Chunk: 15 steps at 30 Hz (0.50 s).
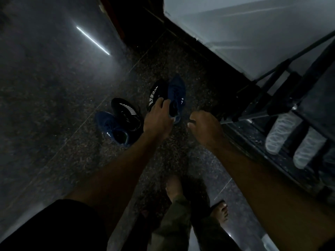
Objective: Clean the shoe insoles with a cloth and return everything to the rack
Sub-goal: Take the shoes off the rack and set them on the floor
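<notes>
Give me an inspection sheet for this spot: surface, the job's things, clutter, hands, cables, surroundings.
Surface: dark speckled floor, dimly lit, with a bright streak of reflected light.
Job's things: four shoes. A black striped shoe and a blue shoe are side by side at the left hand; another black shoe and blue shoe lie on the floor to the left. The shoe rack stands on the right. No cloth seen.
Clutter: a pair of pale-soled shoes on the rack.
Hands: left hand grips the first pair; right hand is curled, contents too dark to tell.
Cables: nothing seen.
Surroundings: pale wall behind the rack; bare feet below.
</notes>
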Motion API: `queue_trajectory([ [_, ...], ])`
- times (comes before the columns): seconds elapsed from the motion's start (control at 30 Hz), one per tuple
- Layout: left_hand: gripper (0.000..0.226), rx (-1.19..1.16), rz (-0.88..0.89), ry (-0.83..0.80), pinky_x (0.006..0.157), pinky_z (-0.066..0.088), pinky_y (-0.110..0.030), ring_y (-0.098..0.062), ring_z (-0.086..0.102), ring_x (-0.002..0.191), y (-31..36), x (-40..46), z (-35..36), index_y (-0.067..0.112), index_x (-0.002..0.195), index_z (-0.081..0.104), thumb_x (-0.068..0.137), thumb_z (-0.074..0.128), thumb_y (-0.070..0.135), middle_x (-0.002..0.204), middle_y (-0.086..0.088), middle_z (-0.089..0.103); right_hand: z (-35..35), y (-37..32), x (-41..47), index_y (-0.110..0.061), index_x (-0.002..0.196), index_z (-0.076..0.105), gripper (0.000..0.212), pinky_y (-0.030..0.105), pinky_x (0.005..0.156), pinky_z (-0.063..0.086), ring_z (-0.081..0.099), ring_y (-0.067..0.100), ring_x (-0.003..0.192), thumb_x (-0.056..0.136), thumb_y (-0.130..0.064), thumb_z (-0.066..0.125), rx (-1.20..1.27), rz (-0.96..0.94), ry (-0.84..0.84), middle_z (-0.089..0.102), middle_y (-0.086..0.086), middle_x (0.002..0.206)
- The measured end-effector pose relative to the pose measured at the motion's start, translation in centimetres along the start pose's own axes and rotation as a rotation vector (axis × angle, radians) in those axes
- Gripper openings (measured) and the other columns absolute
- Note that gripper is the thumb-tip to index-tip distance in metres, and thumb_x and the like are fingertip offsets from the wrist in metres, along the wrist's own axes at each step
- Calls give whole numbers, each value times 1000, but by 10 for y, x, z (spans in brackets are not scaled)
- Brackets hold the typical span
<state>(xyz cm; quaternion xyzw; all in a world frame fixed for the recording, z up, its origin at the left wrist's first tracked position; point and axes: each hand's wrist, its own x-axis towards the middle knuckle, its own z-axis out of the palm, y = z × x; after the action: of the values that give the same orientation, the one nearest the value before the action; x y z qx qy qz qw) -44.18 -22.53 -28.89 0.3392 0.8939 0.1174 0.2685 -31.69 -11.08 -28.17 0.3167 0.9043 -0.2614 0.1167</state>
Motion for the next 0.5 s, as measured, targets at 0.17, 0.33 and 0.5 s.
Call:
queue_trajectory([
  [0.17,66,64,148,76,116,28,-45,-27,19,147,41,-26,-15,13,152,23,97,53,36,162,-9,14,-39,10,-34,-6,103,63,27,40,80,50,56,29,101,96,-32,58,122,-20,106,62,13,105],
  [0.33,63,88,303,121,115,28,-43,-28,25,145,98,-50,-62,13,150,28,97,54,34,161,-9,17,-108,20,-76,-8,104,64,33,42,85,49,57,29,103,95,-39,57,173,9,141,63,13,107],
  [0.5,63,127,459,270,111,36,-45,-29,34,141,192,-70,-158,10,146,38,90,62,28,157,-11,29,-220,36,-137,-7,96,66,37,35,81,44,59,30,95,95,-43,56,237,80,282,64,12,97],
])
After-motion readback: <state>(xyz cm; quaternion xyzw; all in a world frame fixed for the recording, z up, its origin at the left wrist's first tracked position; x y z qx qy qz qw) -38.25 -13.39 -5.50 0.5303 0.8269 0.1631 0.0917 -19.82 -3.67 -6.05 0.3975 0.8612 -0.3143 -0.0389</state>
